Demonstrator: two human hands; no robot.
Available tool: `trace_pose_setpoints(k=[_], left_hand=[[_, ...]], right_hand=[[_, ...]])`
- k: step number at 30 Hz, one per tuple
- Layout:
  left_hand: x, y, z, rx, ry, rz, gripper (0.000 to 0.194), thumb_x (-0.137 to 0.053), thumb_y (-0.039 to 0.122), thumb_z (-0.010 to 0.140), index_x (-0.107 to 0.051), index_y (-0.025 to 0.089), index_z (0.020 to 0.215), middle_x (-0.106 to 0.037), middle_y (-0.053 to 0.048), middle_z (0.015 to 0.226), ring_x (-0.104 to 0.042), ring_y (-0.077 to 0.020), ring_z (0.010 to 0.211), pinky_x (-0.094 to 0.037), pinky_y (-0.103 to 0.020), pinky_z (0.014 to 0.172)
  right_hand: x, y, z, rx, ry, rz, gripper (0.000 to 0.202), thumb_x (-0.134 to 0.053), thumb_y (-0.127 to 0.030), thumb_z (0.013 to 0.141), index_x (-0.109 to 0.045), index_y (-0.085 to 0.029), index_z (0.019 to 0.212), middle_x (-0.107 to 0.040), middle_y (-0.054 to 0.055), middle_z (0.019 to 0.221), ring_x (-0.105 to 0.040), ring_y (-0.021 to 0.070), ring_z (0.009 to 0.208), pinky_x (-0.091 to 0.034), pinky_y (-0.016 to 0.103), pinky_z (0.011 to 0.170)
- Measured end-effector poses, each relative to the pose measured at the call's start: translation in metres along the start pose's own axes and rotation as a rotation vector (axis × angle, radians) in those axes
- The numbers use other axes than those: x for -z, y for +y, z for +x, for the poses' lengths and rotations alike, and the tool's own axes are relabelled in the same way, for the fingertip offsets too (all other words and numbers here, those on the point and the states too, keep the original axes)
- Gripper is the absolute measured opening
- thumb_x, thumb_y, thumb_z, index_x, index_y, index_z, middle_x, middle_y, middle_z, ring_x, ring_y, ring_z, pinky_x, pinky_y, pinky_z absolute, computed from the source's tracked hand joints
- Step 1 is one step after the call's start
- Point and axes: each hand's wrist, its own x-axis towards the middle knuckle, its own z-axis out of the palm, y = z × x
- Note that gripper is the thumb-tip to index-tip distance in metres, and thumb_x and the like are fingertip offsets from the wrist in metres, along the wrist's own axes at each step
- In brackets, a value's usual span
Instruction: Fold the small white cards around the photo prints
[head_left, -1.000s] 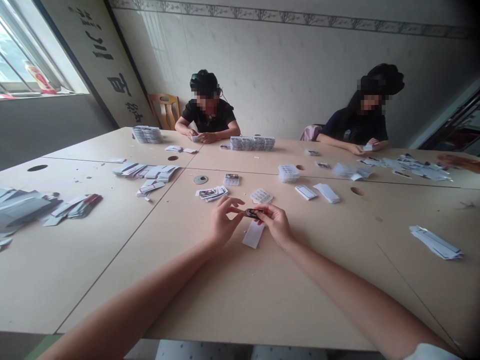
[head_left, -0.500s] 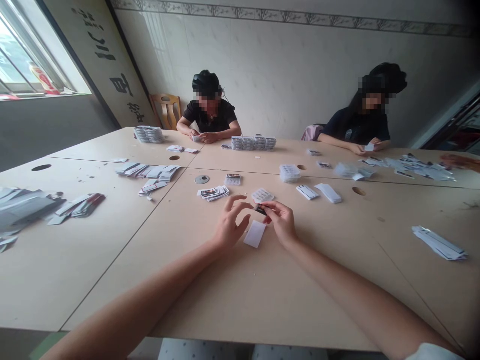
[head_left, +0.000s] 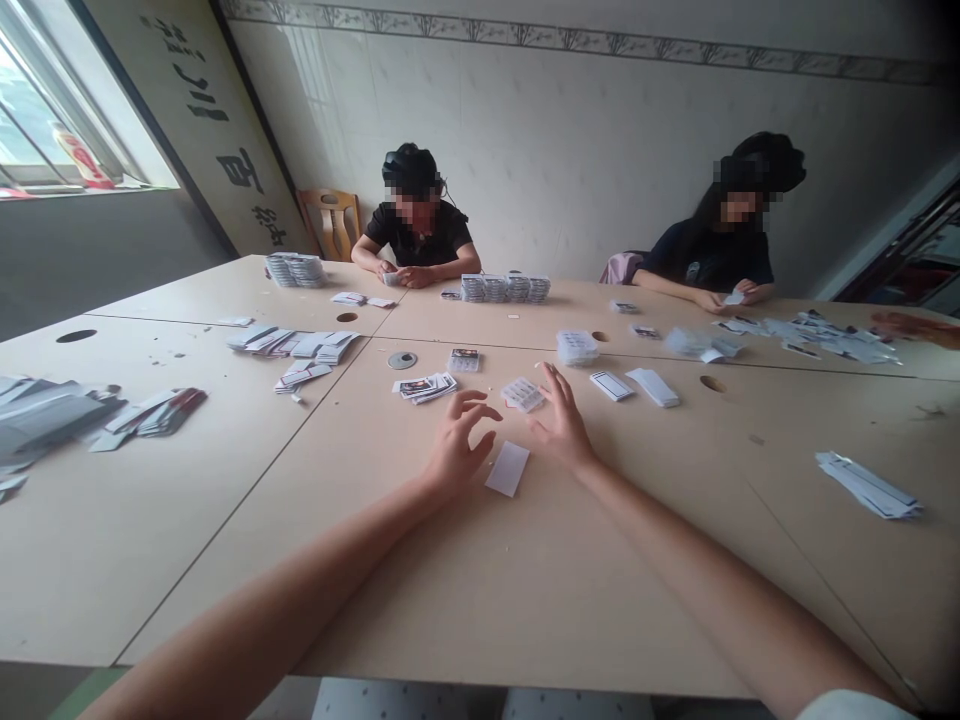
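Left hand (head_left: 459, 442): above the desk (head_left: 420, 610), just left of the white slip (head_left: 508, 469); fingers curled over, thumb well apart from them, nothing seen in the gap.
Right hand (head_left: 564, 428): just right of the clear case (head_left: 523, 394), fingers stretched toward the far side, thumb spread wide; nothing seen in its grip. Whether it touches the case, I cannot tell.
Clear case: flat on the desk, a little beyond the left hand, set at a slant; its small contents are too blurred to name.
White slip: flat on the near side of the clear case, between the two hands.
Printed cards (head_left: 426, 387): a loose, overlapping pile left of the clear case.
Second case (head_left: 465, 361): just beyond the printed cards, a dark picture along its far part.
Stacked cases (head_left: 577, 348): farther off, beyond the right hand.
Framed slips (head_left: 612, 386) and plain slips (head_left: 653, 387): side by side, to the right.
Paper heap (head_left: 52, 415): at the left end.
Far side: two seated people (head_left: 415, 235), each holding something pale.
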Motion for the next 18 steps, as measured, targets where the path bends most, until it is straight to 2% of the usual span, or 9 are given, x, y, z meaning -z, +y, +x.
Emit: trace_pose_setpoints(k=[3,5,10,12,15,18], left_hand=[[0.0000,0.0002,0.0003,0.014,-0.036,-0.016,0.020,-0.055,0.008,0.081,-0.062,0.021,0.095,-0.051,-0.008,0.118,-0.060,-0.0187,0.102,-0.052,-0.038,0.086],[0.0001,-0.0002,0.0007,0.028,-0.053,-0.023,0.018,-0.056,0.009,0.081,-0.063,0.021,0.093,-0.052,-0.008,0.117,-0.061,-0.0178,0.099,-0.052,-0.037,0.085],[0.0010,-0.0014,0.0016,0.052,-0.048,-0.023,0.018,-0.056,0.009,0.081,-0.064,0.021,0.091,-0.053,-0.008,0.116,-0.061,-0.0175,0.098,-0.052,-0.036,0.084],[0.0012,-0.0012,0.0015,0.055,-0.048,-0.019,0.017,-0.056,0.009,0.081,-0.064,0.021,0.091,-0.053,-0.007,0.115,-0.061,-0.0172,0.098,-0.052,-0.036,0.084],[0.0011,-0.0011,0.0013,0.058,-0.055,-0.010,0.017,-0.055,0.010,0.081,-0.064,0.021,0.091,-0.053,-0.007,0.115,-0.061,-0.0169,0.098,-0.052,-0.036,0.085],[0.0007,-0.0019,0.0014,0.067,-0.065,-0.005,0.016,-0.056,0.012,0.082,-0.064,0.021,0.091,-0.053,-0.007,0.115,-0.061,-0.0169,0.098,-0.051,-0.037,0.086]], right_hand=[[-0.0017,0.0049,0.0004,-0.021,-0.101,-0.144,0.090,-0.053,-0.015,0.076,-0.008,-0.036,0.151,-0.019,0.008,0.157,-0.035,0.0304,0.138,-0.040,0.054,0.102],[-0.0033,0.0042,-0.0005,-0.036,-0.132,-0.248,0.089,-0.055,-0.017,0.075,-0.011,-0.034,0.151,-0.023,0.011,0.156,-0.038,0.0333,0.135,-0.039,0.057,0.099],[-0.0044,-0.0041,-0.0034,-0.038,0.030,-0.316,0.083,-0.059,-0.024,0.076,-0.020,-0.030,0.148,-0.040,0.014,0.145,-0.050,0.0315,0.124,-0.043,0.051,0.095],[-0.0048,-0.0041,-0.0039,-0.051,0.048,-0.341,0.083,-0.060,-0.028,0.076,-0.019,-0.031,0.148,-0.039,0.014,0.145,-0.047,0.0316,0.128,-0.042,0.052,0.096],[-0.0067,0.0002,-0.0036,-0.079,0.007,-0.383,0.087,-0.064,-0.033,0.076,-0.016,-0.031,0.149,-0.037,0.015,0.147,-0.039,0.0327,0.134,-0.040,0.055,0.097],[-0.0088,0.0037,-0.0024,-0.103,-0.041,-0.398,0.088,-0.065,-0.033,0.076,-0.015,-0.030,0.149,-0.035,0.015,0.149,-0.037,0.0332,0.136,-0.039,0.057,0.098]])
